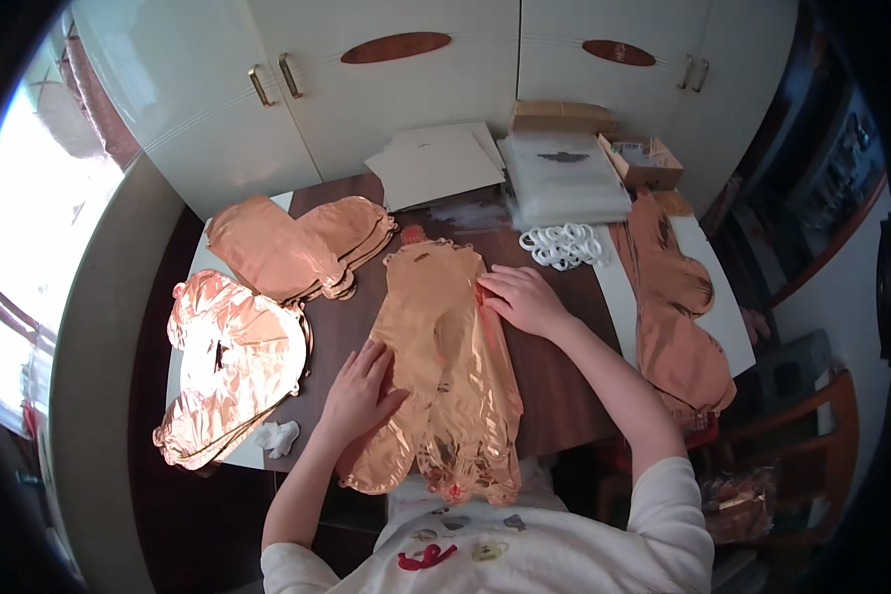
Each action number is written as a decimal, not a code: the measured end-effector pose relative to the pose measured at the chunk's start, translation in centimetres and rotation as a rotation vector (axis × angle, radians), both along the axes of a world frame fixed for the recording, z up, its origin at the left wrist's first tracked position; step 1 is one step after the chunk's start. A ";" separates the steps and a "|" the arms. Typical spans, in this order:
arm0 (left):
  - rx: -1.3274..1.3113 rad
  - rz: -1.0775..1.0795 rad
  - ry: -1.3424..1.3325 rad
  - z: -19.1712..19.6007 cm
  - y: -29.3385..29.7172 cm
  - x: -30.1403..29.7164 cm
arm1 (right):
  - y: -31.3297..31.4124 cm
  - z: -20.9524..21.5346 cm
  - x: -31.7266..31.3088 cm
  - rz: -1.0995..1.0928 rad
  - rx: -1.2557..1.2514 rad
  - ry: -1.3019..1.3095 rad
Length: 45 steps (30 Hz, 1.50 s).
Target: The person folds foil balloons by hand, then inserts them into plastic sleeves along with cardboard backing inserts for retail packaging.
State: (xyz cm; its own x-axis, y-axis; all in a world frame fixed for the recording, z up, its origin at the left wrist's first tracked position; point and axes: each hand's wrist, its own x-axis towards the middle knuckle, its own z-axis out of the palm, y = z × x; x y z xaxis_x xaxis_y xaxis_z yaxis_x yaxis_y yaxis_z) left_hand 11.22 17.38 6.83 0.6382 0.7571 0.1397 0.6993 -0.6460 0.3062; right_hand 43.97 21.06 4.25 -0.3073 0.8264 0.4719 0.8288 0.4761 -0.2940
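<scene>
A glossy white cabinet front with brass handles [406, 89] spans the back, and before it stands a table with a dark brown wood-grain top and white side strips [569, 396]. The largest thing on the table is a long, copper-coloured, shiny foil piece [431, 317], lying lengthwise at the middle in front of the person, its lower end at the near edge by the white shirt [564, 544]. Around it lie a bright, crinkled copper foil stack [233, 346] at the near left, a smoother copper foil stack [267, 247] at the far left, and a lobed copper foil stack [668, 317] along the right edge.

Behind, a pile of clear plastic sleeves [564, 188] lies beside some flat pale-grey card sheets [441, 168], with a small open cardboard box [648, 158] to its right.

The left hand [359, 389] rests loosely open on the foil piece's left edge, fingers slightly spread. The right hand [523, 299] has its fingers on the upper right edge, partly bent; whether they pinch the foil, I cannot tell. Near it sits a cluster of white rings [562, 246]. A crumpled white wad [277, 438] lies beside the crinkled stack.
</scene>
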 end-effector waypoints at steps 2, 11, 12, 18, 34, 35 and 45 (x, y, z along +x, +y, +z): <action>0.011 0.003 0.002 -0.3 -0.1 -0.1 | 1.1 -0.6 -0.2 -0.028 -0.005 -0.042; 0.049 -0.030 0.009 -0.5 0.0 -0.3 | 2.3 -0.3 0.4 -0.019 -0.213 -0.201; 0.048 -0.029 0.008 -0.5 0.1 -0.3 | 2.3 -0.3 0.5 -0.014 -0.202 -0.221; 0.058 -0.064 0.034 -0.1 0.6 0.2 | 1.0 -1.1 0.4 -0.099 -0.182 -0.043; 0.069 -0.162 0.065 0.1 1.0 1.6 | -1.8 -1.1 -0.2 -0.150 -0.226 -0.212; 0.075 -0.167 0.068 0.1 1.0 1.7 | -1.9 -1.0 -0.3 -0.147 -0.225 -0.219; 0.116 -0.175 0.067 0.2 1.1 3.0 | -2.3 -0.8 -0.7 -0.147 -0.251 -0.237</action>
State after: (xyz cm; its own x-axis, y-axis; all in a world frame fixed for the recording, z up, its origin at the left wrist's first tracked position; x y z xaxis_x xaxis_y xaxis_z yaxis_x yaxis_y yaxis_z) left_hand 14.21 18.44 6.99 0.7690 0.6154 0.1727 0.5899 -0.7874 0.1791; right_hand 43.31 18.72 3.42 -0.2530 0.9508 0.1789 0.9422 0.2841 -0.1777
